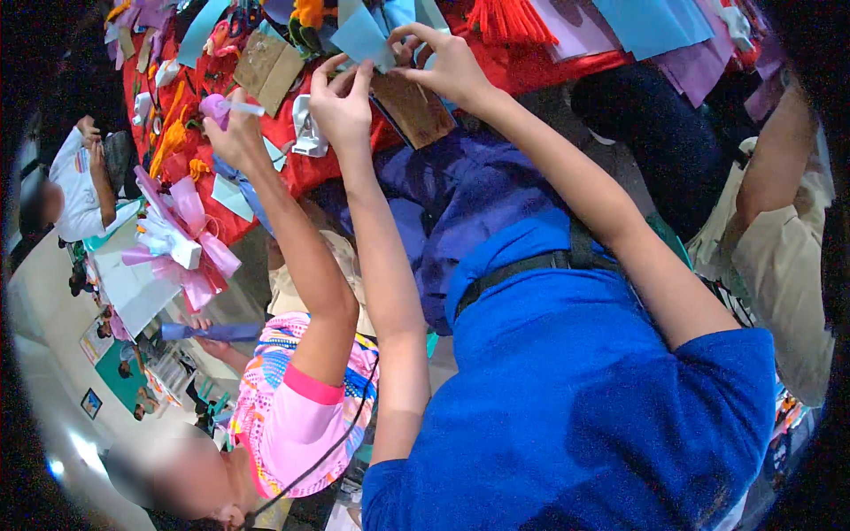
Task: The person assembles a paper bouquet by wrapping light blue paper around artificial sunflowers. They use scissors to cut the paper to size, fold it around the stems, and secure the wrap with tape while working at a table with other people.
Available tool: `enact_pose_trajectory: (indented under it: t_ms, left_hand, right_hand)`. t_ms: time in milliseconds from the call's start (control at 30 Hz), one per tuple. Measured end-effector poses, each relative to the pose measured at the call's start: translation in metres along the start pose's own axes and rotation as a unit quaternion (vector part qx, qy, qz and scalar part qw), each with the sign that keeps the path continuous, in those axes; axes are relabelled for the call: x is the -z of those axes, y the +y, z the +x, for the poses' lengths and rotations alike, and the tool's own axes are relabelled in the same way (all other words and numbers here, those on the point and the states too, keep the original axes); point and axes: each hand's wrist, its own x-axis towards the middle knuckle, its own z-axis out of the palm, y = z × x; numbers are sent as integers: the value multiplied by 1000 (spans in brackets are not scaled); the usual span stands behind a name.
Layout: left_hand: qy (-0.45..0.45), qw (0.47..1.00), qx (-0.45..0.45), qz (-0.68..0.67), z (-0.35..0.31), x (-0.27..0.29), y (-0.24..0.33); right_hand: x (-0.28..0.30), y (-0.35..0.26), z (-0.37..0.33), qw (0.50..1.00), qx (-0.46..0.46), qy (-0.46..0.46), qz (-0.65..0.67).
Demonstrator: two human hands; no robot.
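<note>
At the near edge of the red-covered table, my two hands meet over a piece of light blue paper [361, 37]. My left hand [342, 108] is closed, with thumb and fingertips pinched at the paper's lower edge. From the right, my right hand [452, 73] curls its thumb and fingers around the other side of the paper. Under my right hand a brown board [414, 115] juts past the table edge. Beside my left hand lies a white plastic dispenser-like object [308, 126]. Anything small between my fingertips is hidden.
To my left, a co-worker's hand [237, 133] holds a purple object with a pale end. A pink-wrapped bouquet [190, 237] is by the table's left edge. Brown cardboard [268, 71], orange pieces [171, 142], red strands [509, 19] and blue sheets [655, 22] cover the red cloth [553, 69].
</note>
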Motion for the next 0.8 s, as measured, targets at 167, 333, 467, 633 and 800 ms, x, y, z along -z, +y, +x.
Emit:
enact_pose_trajectory:
  t_ms: [167, 333, 467, 633, 800]
  left_hand:
    - [-27, 1000, -8, 7, -3, -1, 9]
    - [-62, 989, -115, 65, -10, 3, 12]
    - [-35, 986, -162, 17, -17, -9, 13]
    - [49, 991, -121, -13, -24, -14, 18]
    - [87, 981, -153, 80, -17, -13, 7]
  right_hand:
    - [-2, 0, 1, 999, 34, 23, -17]
    - [-9, -6, 3, 998, 38, 38, -17]
    - [-14, -7, 4, 999, -4, 44, -28]
    - [-10, -13, 1, 998, -17, 55, 7]
    - [-9, -16, 1, 999, -17, 27, 18]
